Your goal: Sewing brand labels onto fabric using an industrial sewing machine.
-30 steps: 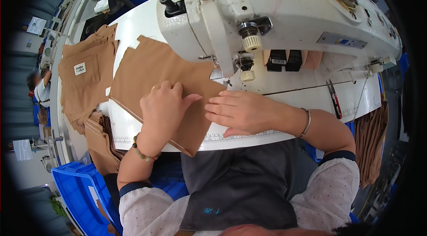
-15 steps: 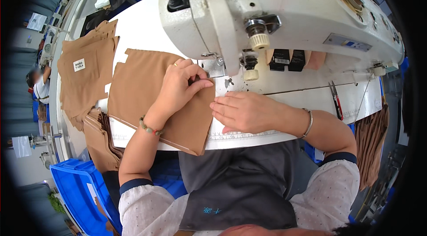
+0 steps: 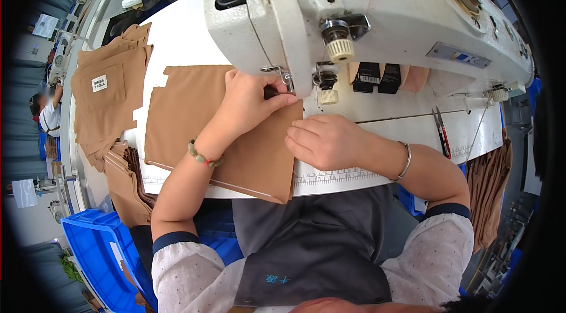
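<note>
A flat brown fabric panel [image 3: 253,160] lies on the white sewing table, its upper right corner by the needle area of a white sewing machine [image 3: 283,24]. Thumb and fingers of my left hand [image 3: 250,98] pinch the panel at that corner, close to the presser foot [image 3: 288,80]; the fingertips are partly hidden. My right hand [image 3: 327,142] has its fingers bent together over the panel's right edge, its thumb out of sight. White stitching or trim runs along the panel's lower edge, which overhangs the table's front.
Brown cut pieces [image 3: 127,89], one with a white label, are stacked at left. More folded pieces [image 3: 125,186] hang below, near a blue bin [image 3: 94,254]. Red-and-black thread snips [image 3: 441,131] and black boxes [image 3: 380,77] are at right; brown fabric [image 3: 489,195] hangs beyond. A person [image 3: 48,115] sits far left.
The panel has slid right and turned slightly, its corner now at the presser foot. My left hand moved right with it; my right hand's fingers now bend over its edge.
</note>
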The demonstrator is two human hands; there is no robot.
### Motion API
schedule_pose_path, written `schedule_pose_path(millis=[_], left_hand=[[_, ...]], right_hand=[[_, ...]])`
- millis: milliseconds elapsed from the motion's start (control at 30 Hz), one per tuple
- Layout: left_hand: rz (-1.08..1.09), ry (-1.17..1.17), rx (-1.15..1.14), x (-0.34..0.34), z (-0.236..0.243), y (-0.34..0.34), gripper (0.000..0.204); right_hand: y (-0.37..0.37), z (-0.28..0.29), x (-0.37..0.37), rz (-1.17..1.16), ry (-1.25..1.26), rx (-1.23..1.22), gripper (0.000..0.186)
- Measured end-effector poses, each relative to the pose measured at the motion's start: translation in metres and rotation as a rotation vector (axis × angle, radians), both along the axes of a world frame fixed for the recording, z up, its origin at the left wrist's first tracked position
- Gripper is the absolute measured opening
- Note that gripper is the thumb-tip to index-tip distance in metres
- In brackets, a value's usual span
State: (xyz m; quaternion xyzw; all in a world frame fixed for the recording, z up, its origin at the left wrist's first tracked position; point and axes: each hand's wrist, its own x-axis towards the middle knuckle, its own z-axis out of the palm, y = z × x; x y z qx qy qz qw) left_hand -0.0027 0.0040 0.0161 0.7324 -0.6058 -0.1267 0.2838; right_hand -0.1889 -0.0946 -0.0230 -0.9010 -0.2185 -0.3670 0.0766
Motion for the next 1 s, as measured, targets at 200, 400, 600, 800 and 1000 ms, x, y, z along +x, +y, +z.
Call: schedule_pose_path(millis=[200,400,600,800,1000], left_hand=[[-0.032,-0.004,-0.018,0.000,0.002,0.003,0.017],[0.012,0.044,0.022,0.001,0.003,0.003,0.015],[0.065,0.114,0.097,0.000,0.008,0.001,0.016],[0.168,0.210,0.289,0.006,0.012,-0.009,0.020],[0.110,0.153,0.120,0.017,-0.002,-0.017,0.022]], right_hand=[[-0.001,0.004,-0.006,0.007,0.055,0.029,0.014],[-0.001,0.006,-0.005,0.006,0.033,0.009,0.016],[-0.002,0.006,-0.006,-0.002,0.036,-0.021,0.020],[-0.007,0.006,-0.003,0.000,0.051,-0.037,0.019],[-0.012,0.010,-0.002,-0.024,0.082,-0.019,0.018]])
